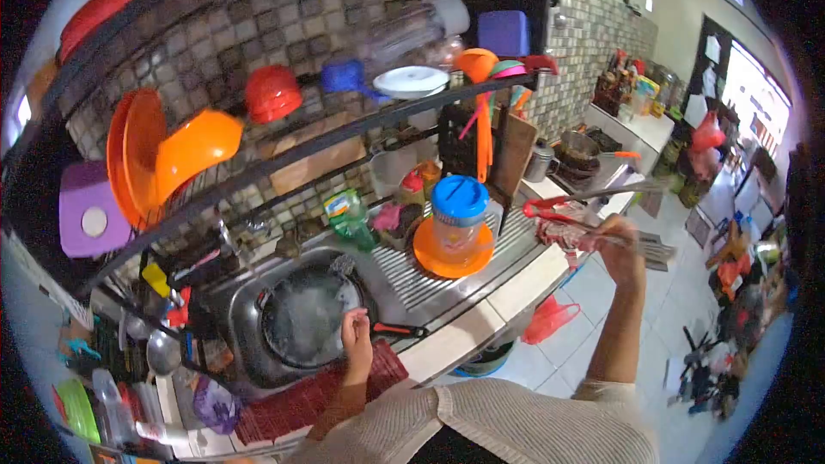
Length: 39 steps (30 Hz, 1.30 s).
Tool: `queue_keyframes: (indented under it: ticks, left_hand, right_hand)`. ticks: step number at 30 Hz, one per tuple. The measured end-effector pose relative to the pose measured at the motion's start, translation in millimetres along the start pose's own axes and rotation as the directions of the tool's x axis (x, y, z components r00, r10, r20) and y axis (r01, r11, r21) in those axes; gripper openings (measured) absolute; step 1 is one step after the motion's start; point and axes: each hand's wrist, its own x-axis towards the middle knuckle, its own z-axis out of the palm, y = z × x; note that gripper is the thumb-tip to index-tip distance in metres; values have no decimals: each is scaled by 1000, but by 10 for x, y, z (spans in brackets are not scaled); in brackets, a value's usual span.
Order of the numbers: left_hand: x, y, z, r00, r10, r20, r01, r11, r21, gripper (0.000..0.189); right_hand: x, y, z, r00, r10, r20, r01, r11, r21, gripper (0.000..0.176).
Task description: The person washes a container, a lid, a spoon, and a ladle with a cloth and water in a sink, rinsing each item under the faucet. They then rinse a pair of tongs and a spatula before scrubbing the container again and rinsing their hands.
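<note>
My right hand (617, 249) grips a pair of metal tongs with red parts (563, 216), held over the right end of the counter. The tongs' two arms spread apart toward the right. My left hand (357, 335) is at the front edge of the sink (245, 326), with its fingers loosely extended and nothing visible in them. Close to it, a dark frying pan (309, 318) with cloudy water in it sits in the sink. The pan's red-and-black handle (400, 329) sticks out over the rim. Beneath my left forearm lies a dark red cloth (318, 395).
On the drainboard, a blue-lidded container (460, 206) stands on an orange plate (454, 259), beside a green bottle (351, 219). A black shelf (301, 155) with bowls and plates spans above the sink. A stove pan (577, 148) stands further right; a red plastic bag (550, 320) hangs below the counter.
</note>
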Motion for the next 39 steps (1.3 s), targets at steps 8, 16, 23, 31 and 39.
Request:
queue_keyframes:
  ticks: [8,16,23,31,39]
  left_hand:
    - [9,12,700,987,44,-154,-42,999,15,14]
    - [28,135,1515,956,68,-284,-52,997,66,13]
    - [26,243,1939,902,245,-354,-196,966,170,11]
    - [-382,-89,1775,872,181,-455,-168,983,70,12]
    - [-385,-156,1717,841,142,-522,-219,972,-89,13]
  right_hand:
    - [582,561,-1489,940,276,-199,-341,754,-561,27]
    - [2083,448,-1686,1000,-11,-24,6,976,-216,41]
    - [3805,-407,-1182,948,-216,235,247,963,-111,61]
    - [4386,-639,-947,817,-202,540,314,941,-123,48]
    - [4313,-395,-948,827,-183,531,320,930,-178,45]
